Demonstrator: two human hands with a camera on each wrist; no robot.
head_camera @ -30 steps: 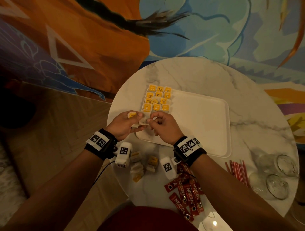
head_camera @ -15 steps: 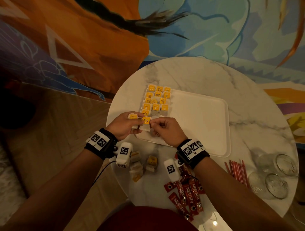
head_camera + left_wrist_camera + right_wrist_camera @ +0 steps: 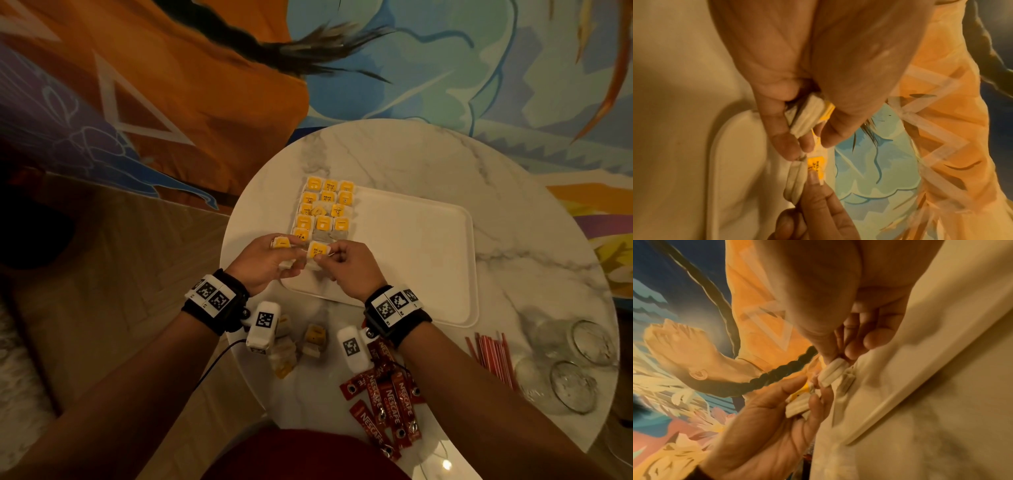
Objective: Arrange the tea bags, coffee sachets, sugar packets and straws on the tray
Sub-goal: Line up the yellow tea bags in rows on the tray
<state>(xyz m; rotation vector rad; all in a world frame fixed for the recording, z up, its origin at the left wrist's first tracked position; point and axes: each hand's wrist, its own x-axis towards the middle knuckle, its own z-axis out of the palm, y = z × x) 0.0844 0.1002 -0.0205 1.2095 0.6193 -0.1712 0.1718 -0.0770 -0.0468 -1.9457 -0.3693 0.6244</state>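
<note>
A white tray (image 3: 411, 260) lies on the round marble table (image 3: 445, 164). Rows of yellow-tagged tea bags (image 3: 325, 209) fill its far left corner. My right hand (image 3: 342, 265) pinches one tea bag (image 3: 317, 251) by its yellow tag, just over the tray's near left corner. My left hand (image 3: 270, 260) grips a small stack of tea bags (image 3: 281, 244) right beside it. In the left wrist view the stack (image 3: 809, 113) sits between thumb and fingers, and the pinched tea bag (image 3: 816, 167) hangs below. More tea bags (image 3: 301, 342) lie loose near the table's front edge.
Red coffee sachets (image 3: 383, 401) lie in a heap under my right forearm. Red straws (image 3: 489, 356) lie at the right, next to two clear glasses (image 3: 568, 370) on their sides. A painted mural wall (image 3: 411, 68) stands behind the table.
Both hands have drifted slightly away from me towards the rows of tea bags. My right hand has drawn one tea bag out of the left hand's stack, its yellow tag now facing up.
</note>
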